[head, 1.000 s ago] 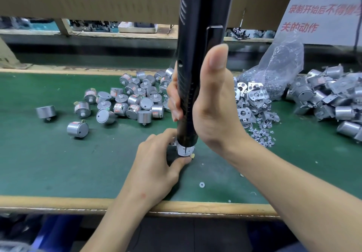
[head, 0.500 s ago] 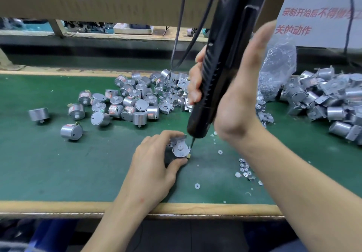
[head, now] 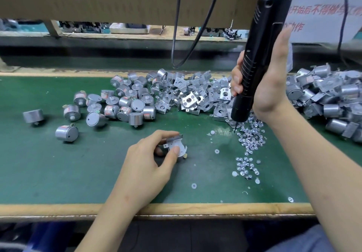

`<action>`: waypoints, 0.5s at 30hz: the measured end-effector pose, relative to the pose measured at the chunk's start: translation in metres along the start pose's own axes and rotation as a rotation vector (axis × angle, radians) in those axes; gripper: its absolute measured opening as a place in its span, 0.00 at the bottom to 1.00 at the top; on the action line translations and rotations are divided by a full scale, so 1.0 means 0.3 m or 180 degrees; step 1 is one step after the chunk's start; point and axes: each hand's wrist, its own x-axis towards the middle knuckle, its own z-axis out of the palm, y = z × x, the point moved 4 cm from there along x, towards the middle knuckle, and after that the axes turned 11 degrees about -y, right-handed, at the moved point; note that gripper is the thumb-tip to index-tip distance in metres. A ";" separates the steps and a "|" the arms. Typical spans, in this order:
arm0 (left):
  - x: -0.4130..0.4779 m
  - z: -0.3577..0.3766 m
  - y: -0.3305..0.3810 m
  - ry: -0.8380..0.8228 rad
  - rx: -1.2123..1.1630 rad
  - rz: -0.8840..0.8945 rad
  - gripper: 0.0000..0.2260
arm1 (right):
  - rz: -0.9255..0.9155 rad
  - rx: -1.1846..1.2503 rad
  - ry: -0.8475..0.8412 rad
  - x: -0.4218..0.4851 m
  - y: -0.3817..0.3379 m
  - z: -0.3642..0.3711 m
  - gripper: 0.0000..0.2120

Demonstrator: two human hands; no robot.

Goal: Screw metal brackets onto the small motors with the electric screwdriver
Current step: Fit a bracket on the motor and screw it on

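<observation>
My left hand point(head: 147, 165) holds a small motor with a metal bracket point(head: 176, 144) on top, down on the green mat point(head: 58, 173), thumb and fingers curled round it. My right hand point(head: 268, 79) grips the black electric screwdriver point(head: 256, 56), tilted, with its bit tip point(head: 235, 128) hanging just above the pile of small screws point(head: 251, 136), well to the right of the held motor. Bare motors point(head: 121, 103) lie in a heap at the back left. Loose brackets point(head: 192, 95) are piled at the back centre.
Assembled motors with brackets point(head: 329, 99) are heaped at the right. White washers point(head: 194, 185) and more screws point(head: 244, 165) are scattered on the mat. Black cables point(head: 176, 36) hang from above. The wooden front edge point(head: 176, 208) runs near my wrists.
My right hand has lifted the screwdriver off the held motor and swung it right, to over the screw pile. My left hand still holds the motor and bracket in place.
</observation>
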 end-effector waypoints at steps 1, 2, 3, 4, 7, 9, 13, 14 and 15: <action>-0.002 0.000 0.000 -0.0005 -0.0015 -0.0001 0.12 | 0.0007 -0.0024 0.0003 0.001 0.003 -0.006 0.35; -0.002 0.000 0.001 -0.0006 -0.0023 0.0006 0.12 | 0.0019 -0.0040 -0.0002 0.002 0.005 -0.011 0.36; -0.002 -0.001 0.003 -0.0004 -0.0023 0.0016 0.11 | 0.0040 -0.0034 -0.0017 0.002 0.008 -0.015 0.37; -0.003 -0.001 0.004 -0.0002 -0.0021 0.0020 0.11 | 0.0065 -0.0016 -0.0036 0.002 0.010 -0.017 0.38; -0.004 -0.003 0.006 -0.0022 0.0006 0.0018 0.11 | 0.0104 0.0003 -0.0033 0.001 0.016 -0.024 0.37; -0.005 -0.004 0.005 -0.0041 0.0018 0.0014 0.12 | 0.0117 -0.0004 -0.0024 0.000 0.021 -0.024 0.37; -0.005 -0.005 0.007 -0.0060 0.0018 0.0012 0.12 | 0.0168 -0.0078 -0.0021 -0.001 0.026 -0.020 0.39; -0.004 -0.005 0.008 -0.0061 0.0018 0.0017 0.12 | 0.0171 -0.0104 -0.0010 -0.001 0.026 -0.021 0.39; -0.004 -0.005 0.010 -0.0061 0.0014 0.0021 0.12 | 0.0172 -0.0118 0.0000 -0.001 0.025 -0.022 0.38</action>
